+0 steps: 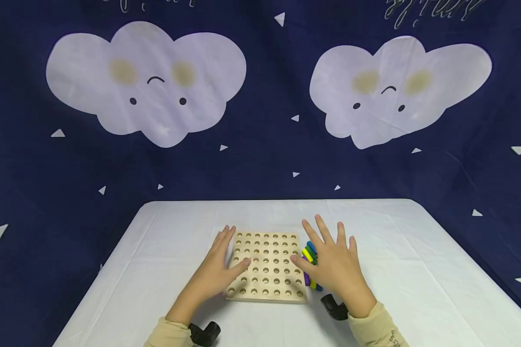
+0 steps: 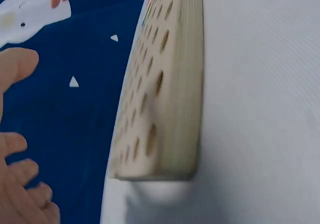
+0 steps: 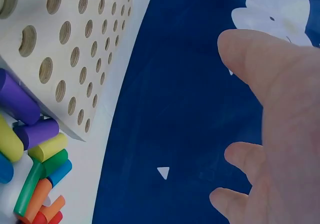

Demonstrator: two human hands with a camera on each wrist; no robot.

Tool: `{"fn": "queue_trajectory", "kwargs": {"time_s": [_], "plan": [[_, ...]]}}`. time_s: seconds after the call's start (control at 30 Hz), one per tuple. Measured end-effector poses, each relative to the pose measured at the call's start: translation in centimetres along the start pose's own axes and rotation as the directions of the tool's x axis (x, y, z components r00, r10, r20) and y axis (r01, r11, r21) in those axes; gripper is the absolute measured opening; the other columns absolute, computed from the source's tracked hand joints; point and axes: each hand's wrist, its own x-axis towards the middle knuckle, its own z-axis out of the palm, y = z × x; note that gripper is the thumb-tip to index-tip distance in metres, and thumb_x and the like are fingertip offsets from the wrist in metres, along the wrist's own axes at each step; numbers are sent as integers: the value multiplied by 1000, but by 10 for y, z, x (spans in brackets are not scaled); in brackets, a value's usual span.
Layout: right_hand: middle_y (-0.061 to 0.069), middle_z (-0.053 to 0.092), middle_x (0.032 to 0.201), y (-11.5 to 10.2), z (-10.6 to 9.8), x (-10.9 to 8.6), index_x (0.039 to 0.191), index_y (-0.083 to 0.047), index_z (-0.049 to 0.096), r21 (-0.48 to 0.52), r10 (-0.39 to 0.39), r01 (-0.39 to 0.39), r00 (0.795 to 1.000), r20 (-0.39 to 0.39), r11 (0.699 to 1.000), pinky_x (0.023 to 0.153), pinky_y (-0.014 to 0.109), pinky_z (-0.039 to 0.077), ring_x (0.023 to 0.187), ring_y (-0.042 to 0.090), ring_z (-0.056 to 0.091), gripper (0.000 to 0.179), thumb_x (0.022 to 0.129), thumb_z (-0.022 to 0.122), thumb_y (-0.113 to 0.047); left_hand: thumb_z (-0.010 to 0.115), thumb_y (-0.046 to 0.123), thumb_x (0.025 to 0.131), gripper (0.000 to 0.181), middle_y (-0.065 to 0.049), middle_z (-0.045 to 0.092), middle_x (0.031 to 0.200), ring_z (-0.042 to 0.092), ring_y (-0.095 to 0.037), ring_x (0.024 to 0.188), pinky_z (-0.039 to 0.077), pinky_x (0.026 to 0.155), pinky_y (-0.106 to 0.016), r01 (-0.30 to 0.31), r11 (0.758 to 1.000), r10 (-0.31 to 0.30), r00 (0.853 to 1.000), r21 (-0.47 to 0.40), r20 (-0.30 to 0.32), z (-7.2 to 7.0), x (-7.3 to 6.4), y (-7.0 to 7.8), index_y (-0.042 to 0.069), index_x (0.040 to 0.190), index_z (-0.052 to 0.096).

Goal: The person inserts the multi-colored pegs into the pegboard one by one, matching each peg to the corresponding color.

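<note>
A square wooden board with rows of round holes lies on the white table. My left hand hovers by its left edge, fingers extended and thumb reaching over the holes, holding nothing. On the other side, my right hand is spread wide above a pile of coloured pegs, its thumb at the board's right edge. It covers part of the pile in the head view. In the right wrist view, purple, yellow, green, blue, orange and red pegs lie beside the board. The holes that show there contain no pegs.
The white-covered table has rounded far corners. Behind it hangs a dark blue cloth printed with clouds and small white triangles. Black wrist-worn devices sit below both hands, close over the table.
</note>
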Motion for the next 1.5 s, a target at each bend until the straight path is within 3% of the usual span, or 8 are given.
{"fn": "queue_trajectory", "kwargs": {"time_s": [0.23,0.47,0.73,0.87,0.97,1.07,1.33,1.5], "plan": [[-3,14,160,4,0,1,151,-38,16,28,-48,48,999,-1,998,107,69,21,142,49,14,86,80,44,-78,70,53,78,92,-7,15,159,8,-35,147,11,113,-64,66,985,-64,998,-159,14,8,-2,-21,39,150,13],[-8,19,158,11,-2,4,150,-38,18,252,-156,148,988,9,956,105,68,28,146,35,14,81,83,52,-68,69,66,70,105,-16,22,156,7,-42,145,-2,113,-66,115,993,-114,993,-27,39,20,-8,-36,30,152,15],[-11,38,149,36,-7,9,144,-37,33,675,-260,185,966,11,715,106,50,41,137,18,38,67,86,67,-40,69,79,54,130,-15,20,157,7,-35,147,-4,117,-58,50,991,-59,995,121,79,31,-21,-32,11,152,16],[-8,44,145,60,-5,14,142,-30,39,795,-265,131,963,38,592,99,34,49,129,23,47,56,92,63,-26,66,85,48,139,-10,21,157,9,-29,148,-5,118,-54,-1,976,-10,999,218,49,38,-24,-28,5,151,18],[0,47,143,80,-3,18,141,-27,41,835,-233,84,971,54,543,95,22,50,126,31,49,49,95,57,-20,66,86,46,141,-8,20,157,10,-27,148,-4,119,-53,2,972,-10,999,236,31,41,-25,-24,5,151,17],[5,49,141,100,3,23,140,-27,43,816,-174,35,981,80,576,95,24,50,124,35,51,46,96,55,-19,65,86,48,140,-8,19,157,11,-27,148,-1,120,-52,2,972,-8,1000,236,27,43,-26,-20,5,152,15],[13,55,130,129,28,35,137,-17,50,567,-66,-94,965,255,819,86,40,49,106,27,55,48,91,60,-16,65,84,51,139,-12,18,156,14,-27,147,5,120,-51,11,973,-11,1000,232,-2,41,-34,-13,0,150,14],[12,54,117,133,33,36,138,-12,49,508,-104,-91,934,342,857,76,31,44,93,22,49,52,88,63,-20,62,87,50,142,-12,17,157,14,-26,147,6,120,-50,34,972,-35,999,232,-1,42,-40,-10,1,150,12]]}}
